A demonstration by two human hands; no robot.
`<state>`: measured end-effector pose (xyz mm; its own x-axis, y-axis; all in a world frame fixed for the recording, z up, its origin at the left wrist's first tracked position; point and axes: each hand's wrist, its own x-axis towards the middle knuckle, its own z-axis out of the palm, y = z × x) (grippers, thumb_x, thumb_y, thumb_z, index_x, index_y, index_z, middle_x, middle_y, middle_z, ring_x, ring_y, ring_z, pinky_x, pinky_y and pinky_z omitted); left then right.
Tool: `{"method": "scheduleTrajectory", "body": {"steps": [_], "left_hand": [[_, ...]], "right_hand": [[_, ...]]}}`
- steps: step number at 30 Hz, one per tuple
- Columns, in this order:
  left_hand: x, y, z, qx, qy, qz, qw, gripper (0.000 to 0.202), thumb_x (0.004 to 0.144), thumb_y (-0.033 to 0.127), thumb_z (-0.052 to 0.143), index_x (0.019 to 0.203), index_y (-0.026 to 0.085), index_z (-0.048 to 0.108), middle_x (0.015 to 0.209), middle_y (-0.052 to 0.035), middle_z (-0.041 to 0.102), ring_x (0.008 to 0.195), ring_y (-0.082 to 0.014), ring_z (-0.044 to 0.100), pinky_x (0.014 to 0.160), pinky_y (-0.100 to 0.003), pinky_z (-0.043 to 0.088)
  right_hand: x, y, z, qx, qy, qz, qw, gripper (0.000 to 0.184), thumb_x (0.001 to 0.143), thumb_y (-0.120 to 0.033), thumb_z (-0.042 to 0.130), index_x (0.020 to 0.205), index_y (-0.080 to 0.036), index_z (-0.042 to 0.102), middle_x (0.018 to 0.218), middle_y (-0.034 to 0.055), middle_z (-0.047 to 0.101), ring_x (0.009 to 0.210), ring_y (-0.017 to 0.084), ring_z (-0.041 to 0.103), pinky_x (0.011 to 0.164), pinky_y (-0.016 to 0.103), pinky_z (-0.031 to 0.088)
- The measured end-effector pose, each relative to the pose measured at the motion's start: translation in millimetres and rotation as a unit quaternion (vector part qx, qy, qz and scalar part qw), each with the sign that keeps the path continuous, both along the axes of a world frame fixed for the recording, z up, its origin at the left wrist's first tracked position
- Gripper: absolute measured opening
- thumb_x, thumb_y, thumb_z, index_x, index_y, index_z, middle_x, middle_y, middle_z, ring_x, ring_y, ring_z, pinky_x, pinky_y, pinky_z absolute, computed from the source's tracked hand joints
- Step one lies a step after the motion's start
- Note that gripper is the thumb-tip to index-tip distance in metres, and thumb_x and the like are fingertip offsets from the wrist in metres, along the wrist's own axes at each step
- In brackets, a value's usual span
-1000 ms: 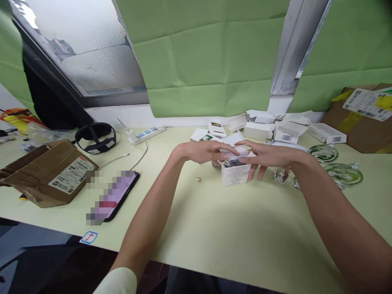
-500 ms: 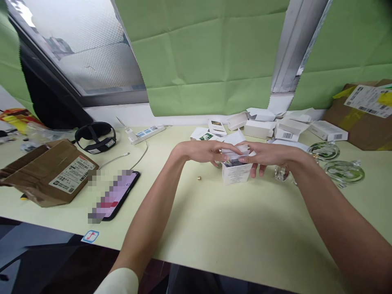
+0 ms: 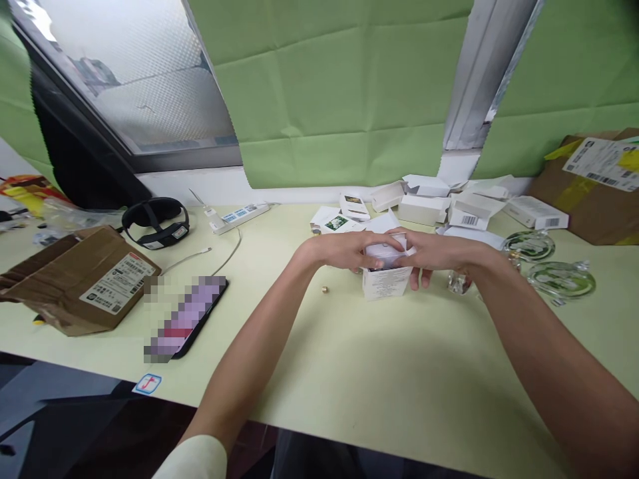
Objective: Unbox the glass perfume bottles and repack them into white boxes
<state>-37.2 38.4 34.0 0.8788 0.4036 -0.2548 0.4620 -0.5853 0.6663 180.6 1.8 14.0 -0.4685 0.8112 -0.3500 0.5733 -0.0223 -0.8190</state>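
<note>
Left grip, right grip on box

White box, phone on pale table

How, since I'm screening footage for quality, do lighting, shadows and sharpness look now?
Head view: the window is pale and bright at upper left; head view: a soft, broad shadow lies on the table in front of the white box, whose print is too small to read; head view: blocky mosaic covers much of the phone; head view: the leaning window post suggests wide-angle distortion.

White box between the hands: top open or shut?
Open: behind the front edge of the white box, pale material shows with no lid over it.
</note>
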Motion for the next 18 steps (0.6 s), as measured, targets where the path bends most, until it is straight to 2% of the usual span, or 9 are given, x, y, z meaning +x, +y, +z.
{"method": "scheduleTrajectory", "body": {"steps": [5,9,13,16,18], "left_hand": [[4,-3,-3.5,0.079,-0.003,0.043,0.996,0.048,0.092,0.032,0.049,0.140,0.037,0.044,0.123,-0.0074,0.044,0.109,-0.0218,0.049,0.086,-0.033,0.049],[6,-5,-7.0,0.083,-0.017,0.076,0.994,0.052,0.090,0.029,0.050,0.140,0.039,0.039,0.125,-0.0068,0.038,0.101,-0.0205,0.052,0.081,-0.032,0.050],[15,-12,-9.5,0.111,-0.019,0.108,0.988,0.048,0.091,0.036,0.052,0.137,0.038,0.039,0.120,-0.0062,0.041,0.094,-0.0202,0.055,0.080,-0.034,0.049],[23,-18,-9.6,0.152,-0.003,0.149,0.977,0.043,0.090,0.042,0.053,0.131,0.035,0.044,0.117,-0.0069,0.044,0.099,-0.0249,0.054,0.084,-0.039,0.047],[23,-20,-8.5,0.176,0.000,0.174,0.969,0.043,0.089,0.044,0.055,0.130,0.034,0.047,0.118,-0.0077,0.045,0.105,-0.0287,0.052,0.088,-0.043,0.045]], "right_hand": [[3,-2,2.9,-0.008,0.004,0.005,1.000,0.066,0.079,-0.051,0.068,0.138,-0.035,0.045,0.114,0.0084,0.068,0.073,0.026,0.074,0.064,0.041,0.062],[0,-5,2.7,-0.007,0.016,-0.013,1.000,0.077,0.078,-0.055,0.069,0.144,-0.033,0.035,0.117,0.0100,0.067,0.076,0.026,0.074,0.062,0.040,0.063],[-1,-10,6.2,-0.015,0.021,-0.013,1.000,0.092,0.072,-0.052,0.076,0.149,-0.032,0.029,0.112,0.0091,0.072,0.076,0.027,0.075,0.066,0.038,0.063],[4,-13,12.7,-0.028,0.004,-0.023,0.999,0.096,0.073,-0.053,0.076,0.153,-0.035,0.025,0.110,0.0088,0.075,0.077,0.029,0.076,0.065,0.039,0.062],[11,-14,16.8,-0.041,-0.023,-0.032,0.998,0.098,0.077,-0.057,0.071,0.156,-0.039,0.016,0.110,0.0090,0.075,0.081,0.031,0.076,0.059,0.039,0.060]]}}
